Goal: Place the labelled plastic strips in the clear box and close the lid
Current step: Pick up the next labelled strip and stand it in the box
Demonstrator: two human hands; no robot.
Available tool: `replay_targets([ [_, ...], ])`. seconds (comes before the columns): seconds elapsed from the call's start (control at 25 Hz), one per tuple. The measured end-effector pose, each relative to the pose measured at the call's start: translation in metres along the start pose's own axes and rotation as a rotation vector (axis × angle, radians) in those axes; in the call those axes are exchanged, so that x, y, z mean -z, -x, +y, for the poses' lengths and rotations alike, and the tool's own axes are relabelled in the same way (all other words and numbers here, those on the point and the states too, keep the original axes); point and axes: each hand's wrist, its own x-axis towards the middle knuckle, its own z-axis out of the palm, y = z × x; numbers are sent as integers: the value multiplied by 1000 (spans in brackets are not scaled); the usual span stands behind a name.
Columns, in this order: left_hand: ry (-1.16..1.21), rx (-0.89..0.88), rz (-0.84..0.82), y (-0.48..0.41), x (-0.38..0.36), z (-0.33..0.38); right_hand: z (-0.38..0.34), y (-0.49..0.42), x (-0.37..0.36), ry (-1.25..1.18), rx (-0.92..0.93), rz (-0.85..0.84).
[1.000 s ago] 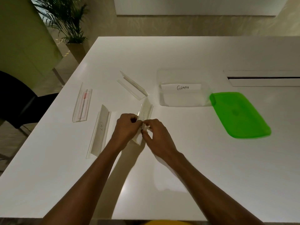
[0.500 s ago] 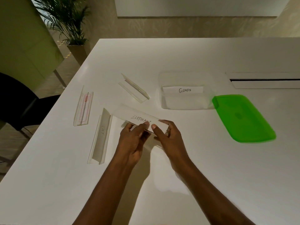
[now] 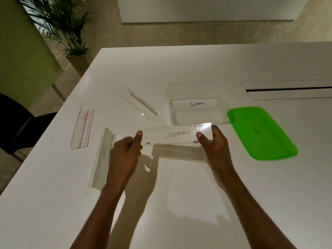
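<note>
Toward the left edge of the white table (image 3: 179, 194) lies a clear plastic strip with red printing (image 3: 82, 128), long axis running near-to-far. Just right of it is a clear plastic strip lettered CAT (image 3: 102, 159), lying much the same way. The left hand (image 3: 124, 153) is beside the CAT strip, thumb up on the face of the held piece, the other fingers blurred behind it; it reads as a pinch. Beyond, toward the far edge, a clear folded strip with no label visible (image 3: 141, 104) lies on a diagonal. Held between the hands is the clear plastic strip lettered ELEPHANT (image 3: 172, 136), raised off the table with its shadow beneath, long axis left-to-right, about parallel to the near edge. The right hand (image 3: 213, 142) pinches its right end, thumb in front, fingers behind. The clear rectangular plastic box (image 3: 171, 112) sits directly beyond that right end, lid off, with a strip lettered GIRAFEE (image 3: 195, 103) standing inside. The right hand is the nearer one, so the carry looks like a short push away and rightward, the strip's axis already matching the box's long side. The green plastic lid (image 3: 260, 133) lies flat just right of the box.
</note>
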Motion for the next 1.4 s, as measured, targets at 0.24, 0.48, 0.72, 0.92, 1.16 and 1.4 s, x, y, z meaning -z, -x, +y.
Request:
replay_targets([
  [0.24, -152, -317, -475, -56, 7, 32, -7, -22, 23, 100, 92, -91],
  [0.48, -173, -414, -800, -93, -14, 58, -15, -54, 39, 22, 170, -146],
  [0.72, -326, -657, -599, -146, -16, 121, -53, -135, 76, 458, 369, -315],
  [0.92, -472, -690, -541, -187, -42, 158, -67, -202, 74, 675, 349, -445],
  [1.16, -553, -682, -508, -205, -88, 149, -26, -246, 74, 765, 234, -544],
  [1.4, -620, -567, -581, -210, -125, 124, -11, -267, 75, 969, 105, -697],
])
